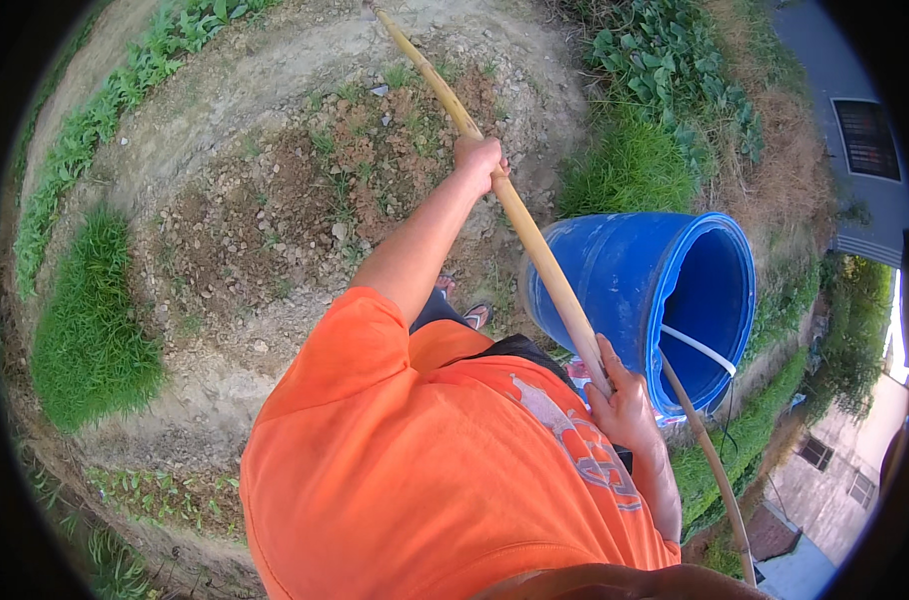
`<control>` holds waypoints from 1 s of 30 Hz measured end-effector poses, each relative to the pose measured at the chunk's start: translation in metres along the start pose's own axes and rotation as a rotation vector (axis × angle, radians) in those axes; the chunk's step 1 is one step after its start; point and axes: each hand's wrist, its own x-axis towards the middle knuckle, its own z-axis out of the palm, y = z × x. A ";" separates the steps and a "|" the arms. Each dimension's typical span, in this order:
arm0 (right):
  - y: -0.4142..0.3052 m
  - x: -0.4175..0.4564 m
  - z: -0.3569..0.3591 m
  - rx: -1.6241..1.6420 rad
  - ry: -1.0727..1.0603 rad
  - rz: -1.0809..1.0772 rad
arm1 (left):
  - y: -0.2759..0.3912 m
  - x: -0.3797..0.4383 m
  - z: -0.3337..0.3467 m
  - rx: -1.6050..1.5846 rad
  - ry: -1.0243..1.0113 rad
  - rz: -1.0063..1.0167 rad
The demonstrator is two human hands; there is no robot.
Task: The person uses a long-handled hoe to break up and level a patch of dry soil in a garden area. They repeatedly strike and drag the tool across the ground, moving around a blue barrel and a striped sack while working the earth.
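A long wooden pole [541, 251] slants across my front, looking like a tool handle. Its far tip [370, 10] reaches the top edge of the view, where a small dark part is too cut off to name. My left hand [481, 161] is wrapped around the pole's middle, arm stretched forward. Close to my waist, my right hand [623, 401] holds the near end, its fingers lying along the wood. Below the pole spreads a patch of dry, broken soil [237, 217] with stones and small weeds.
At my right stands a blue plastic barrel [604, 262], mouth facing up, with a white pipe [698, 349] across its opening. A thin curved stick [706, 450] passes beside it. Grass clumps [94, 322], leafy plants [649, 67] and seedlings [169, 495] border the soil. Buildings [822, 465] rise beyond.
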 end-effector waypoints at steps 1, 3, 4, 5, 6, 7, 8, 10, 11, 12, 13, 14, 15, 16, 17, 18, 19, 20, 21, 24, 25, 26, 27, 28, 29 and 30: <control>-0.006 0.000 -0.003 -0.020 -0.026 0.011 | 0.004 0.016 -0.010 -0.082 0.065 0.045; -0.011 0.003 -0.005 -0.080 -0.058 -0.011 | -0.002 0.034 -0.026 -0.041 0.152 0.023; -0.013 0.007 -0.005 -0.100 -0.075 -0.028 | -0.010 0.030 -0.031 -0.004 0.162 0.014; -0.009 0.004 -0.007 -0.160 -0.092 -0.046 | -0.025 0.020 -0.036 0.031 0.173 0.005; -0.005 -0.010 -0.012 -0.226 -0.107 -0.061 | -0.044 0.017 -0.037 0.034 0.230 -0.067; 0.000 -0.023 -0.018 -0.291 -0.119 -0.077 | -0.053 0.004 -0.036 -0.016 0.237 -0.068; 0.000 -0.037 -0.024 -0.249 -0.091 -0.073 | -0.049 -0.020 -0.032 -0.011 0.240 -0.055; -0.004 -0.054 -0.039 -0.173 -0.053 -0.074 | -0.046 -0.042 -0.023 -0.025 0.155 -0.085; -0.006 -0.054 -0.041 -0.164 -0.056 -0.081 | -0.042 -0.050 -0.020 -0.061 0.133 -0.082; -0.007 -0.053 -0.043 -0.156 -0.042 -0.089 | -0.035 -0.053 -0.017 -0.049 0.146 -0.052; -0.007 -0.052 -0.044 -0.148 -0.028 -0.097 | -0.031 -0.048 -0.020 -0.051 0.138 -0.034; -0.010 -0.043 -0.040 -0.198 -0.037 -0.094 | -0.026 -0.039 -0.024 -0.052 0.130 -0.018; -0.013 -0.034 -0.036 -0.210 -0.065 -0.097 | -0.025 -0.033 -0.037 -0.061 0.143 -0.005; -0.017 -0.024 -0.031 -0.219 -0.083 -0.093 | -0.021 -0.025 -0.043 -0.027 0.176 -0.001; -0.017 -0.019 -0.028 -0.227 -0.102 -0.090 | -0.027 -0.025 -0.044 -0.040 0.209 -0.008; -0.014 -0.017 -0.027 -0.217 -0.085 -0.139 | -0.030 -0.025 -0.046 -0.055 0.237 -0.010; -0.017 -0.019 -0.035 -0.243 -0.101 -0.117 | -0.036 -0.024 -0.045 -0.065 0.269 -0.007; -0.026 -0.025 -0.046 -0.270 -0.117 -0.095 | -0.046 -0.021 -0.044 -0.073 0.270 -0.015; -0.030 -0.033 -0.056 -0.298 -0.135 -0.062 | -0.044 -0.031 -0.038 -0.049 0.230 -0.039; -0.018 -0.045 -0.067 -0.263 -0.080 -0.090 | -0.028 -0.054 -0.014 -0.129 0.163 -0.073; -0.017 -0.045 -0.067 -0.279 -0.073 -0.069 | -0.026 -0.046 -0.014 -0.118 0.180 -0.032; -0.015 -0.039 -0.061 -0.275 -0.069 -0.122 | -0.026 -0.036 -0.020 -0.108 0.197 0.010; -0.011 -0.029 -0.053 -0.247 -0.067 -0.128 | -0.024 -0.029 -0.025 -0.092 0.217 0.044; -0.010 -0.012 -0.044 -0.219 -0.064 -0.133 | -0.014 -0.014 -0.028 -0.058 0.208 0.073; -0.011 0.006 -0.033 -0.189 -0.064 -0.134 | -0.006 0.003 -0.035 -0.104 0.192 0.089; -0.015 0.030 -0.024 -0.205 -0.096 -0.167 | -0.001 0.030 -0.048 -0.085 0.269 0.096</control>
